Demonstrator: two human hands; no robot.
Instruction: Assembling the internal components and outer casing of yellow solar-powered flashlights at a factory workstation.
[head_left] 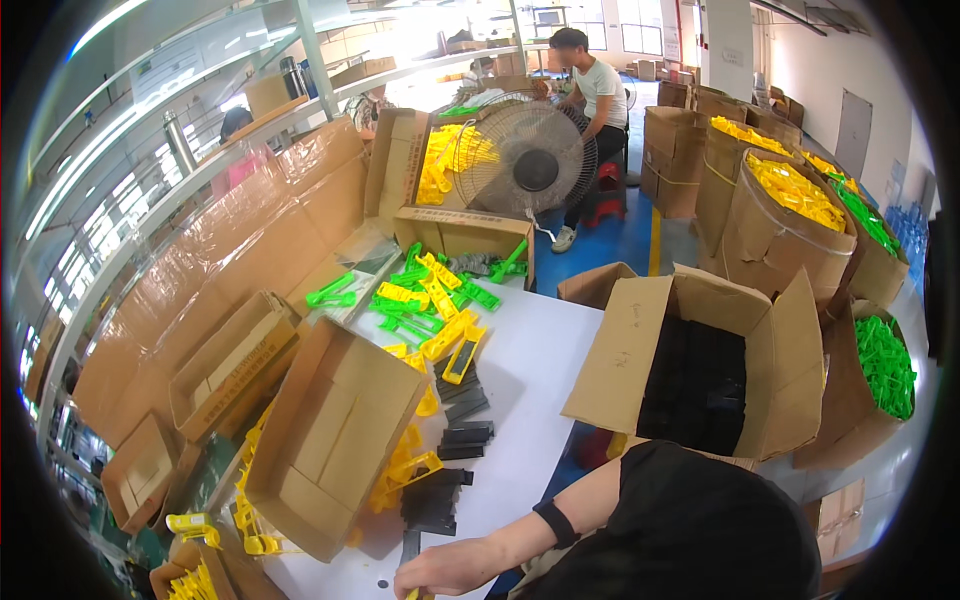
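My right hand [445,568] comes in from the lower right over the white tabletop [535,350], its fingers closed. A bit of a yellow plastic piece [413,595] shows at its fingertips, cut off by the lower edge. Just beyond the fingers lies a flat dark strip [411,545]. Further up are a stack of black strips [435,500] and a second black stack [465,440]. Yellow plastic frames [450,335] lie past these, one with a dark strip in it, mixed with green plastic parts [410,325]. My left hand is out of view.
An open cardboard tray [335,440] stands left on the table. Right of the table, an open carton [765,345] holds black blocks [697,385]. A fan [535,165] stands at the far end, near a seated person [600,95]. Boxes of yellow parts [795,190] line the right.
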